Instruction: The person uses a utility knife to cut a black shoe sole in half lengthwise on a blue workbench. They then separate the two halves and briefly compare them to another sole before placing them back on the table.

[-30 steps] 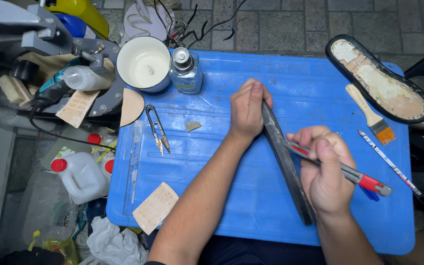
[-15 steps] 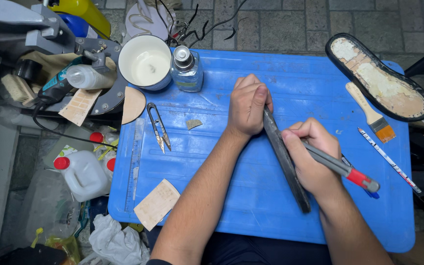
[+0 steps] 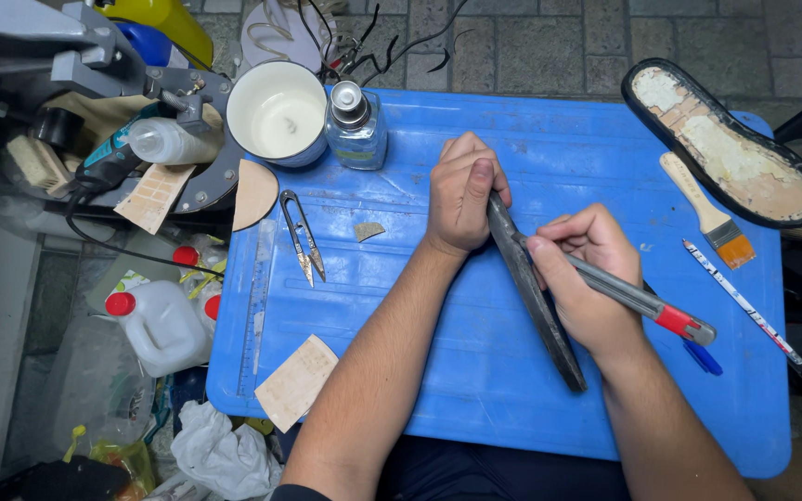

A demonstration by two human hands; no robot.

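Note:
On the blue table (image 3: 373,306) a thin dark shoe sole (image 3: 549,329) stands on its edge, running from the middle toward the near side. My left hand (image 3: 461,195) grips its far end, thumb on top. My right hand (image 3: 582,274) holds a grey utility knife with a red end (image 3: 647,301), its tip pressed against the sole's upper edge just below my left hand.
A second shoe sole (image 3: 726,144), a paintbrush (image 3: 707,213) and a pen (image 3: 744,301) lie at the right. A white cup (image 3: 278,113), glass bottle (image 3: 355,125), thread snips (image 3: 303,237), a ruler (image 3: 257,297) and leather scraps (image 3: 296,380) sit at the left. White jugs (image 3: 160,325) stand on the floor.
My right hand swung the knife from lying flat beside the sole up to its edge, closing toward my left hand. The left hand kept its grip.

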